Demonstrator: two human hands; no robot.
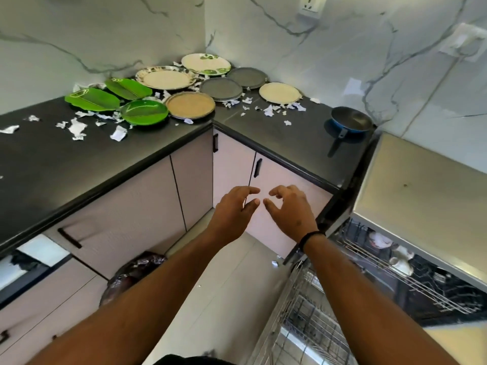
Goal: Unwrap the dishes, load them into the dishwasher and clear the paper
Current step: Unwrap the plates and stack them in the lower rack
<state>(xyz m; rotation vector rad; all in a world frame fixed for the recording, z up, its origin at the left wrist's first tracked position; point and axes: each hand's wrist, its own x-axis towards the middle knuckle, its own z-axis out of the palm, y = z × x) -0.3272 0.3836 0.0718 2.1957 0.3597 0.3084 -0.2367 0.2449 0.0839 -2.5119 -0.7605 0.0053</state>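
Several unwrapped plates lie in the corner of the dark counter [79, 167]: three green leaf-shaped plates [92, 99], two cream patterned plates [166, 78], two grey plates [220, 88] and two tan plates [190, 104]. Torn white paper scraps [77, 130] are scattered around them. My left hand [234, 210] and my right hand [288, 209] hover side by side in front of the corner cabinet, fingers loosely spread, holding nothing. The dishwasher [411, 272] stands open at the lower right, its wire rack [311, 312] pulled out.
A blue frying pan [350, 121] sits on the counter near the dishwasher. A dark plastic bag [131, 275] lies on the floor below my left arm. One paper scrap [274, 263] is on the floor tiles. A few white items sit inside the dishwasher.
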